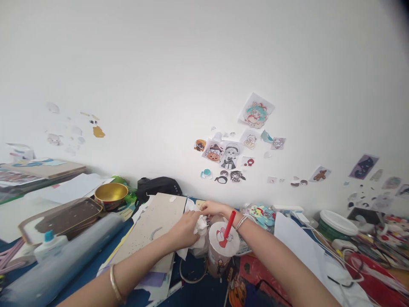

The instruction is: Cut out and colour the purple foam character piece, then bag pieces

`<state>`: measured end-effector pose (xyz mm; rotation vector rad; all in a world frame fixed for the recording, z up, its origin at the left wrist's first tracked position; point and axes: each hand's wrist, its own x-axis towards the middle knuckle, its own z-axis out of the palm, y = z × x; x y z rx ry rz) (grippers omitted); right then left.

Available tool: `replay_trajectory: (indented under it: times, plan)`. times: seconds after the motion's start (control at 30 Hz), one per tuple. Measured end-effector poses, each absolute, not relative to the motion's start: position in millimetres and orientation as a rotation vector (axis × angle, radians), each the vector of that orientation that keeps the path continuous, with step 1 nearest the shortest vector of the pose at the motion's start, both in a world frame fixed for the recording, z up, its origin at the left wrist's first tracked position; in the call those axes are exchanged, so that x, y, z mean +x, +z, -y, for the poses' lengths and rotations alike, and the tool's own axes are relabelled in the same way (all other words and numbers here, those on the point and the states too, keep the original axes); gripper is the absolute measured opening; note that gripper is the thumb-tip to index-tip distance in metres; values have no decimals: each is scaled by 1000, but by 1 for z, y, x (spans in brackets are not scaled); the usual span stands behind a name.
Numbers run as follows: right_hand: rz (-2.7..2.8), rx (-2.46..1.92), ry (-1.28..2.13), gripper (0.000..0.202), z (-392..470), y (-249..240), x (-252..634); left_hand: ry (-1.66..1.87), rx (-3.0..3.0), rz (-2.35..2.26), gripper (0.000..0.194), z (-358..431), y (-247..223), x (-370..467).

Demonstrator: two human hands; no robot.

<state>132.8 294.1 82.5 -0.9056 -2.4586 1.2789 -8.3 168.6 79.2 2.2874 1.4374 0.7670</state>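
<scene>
My left hand point(185, 229) is closed around a crumpled white tissue point(201, 225), which bulges out beside its fingers. Just beyond it, my right hand point(214, 208) reaches over from the other side, fingertips bent together and close to the left fingers; what they pinch, if anything, is hidden. Below my right wrist stands a sealed drink cup point(220, 261) with a printed film lid and a red straw point(230, 228) poking up at a slant. More white paper or tissue hangs under my left hand, partly covered by it.
At left lie a speckled board point(150, 230), a gold bowl point(111, 194), a glue bottle point(50, 246) and a plastic-wrapped roll point(73, 260). A black bag point(159, 187) rests against the wall. To the right are white paper point(297, 238), cables and a lidded tub point(338, 226).
</scene>
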Motion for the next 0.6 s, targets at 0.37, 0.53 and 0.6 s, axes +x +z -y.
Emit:
replay_trajectory:
  times: [0.37,0.53,0.6]
  plan:
    - [2428,-876,1059,16,-291,85,136,668,2459,-1496,38,-152,75,1]
    - [2379,-964,880,22,-298,85,134,626,2477,-1571,26,-145,83,-3]
    - [2339,-967,828,24,-299,91,136,571,2447,-1602,26,-144,85,-7]
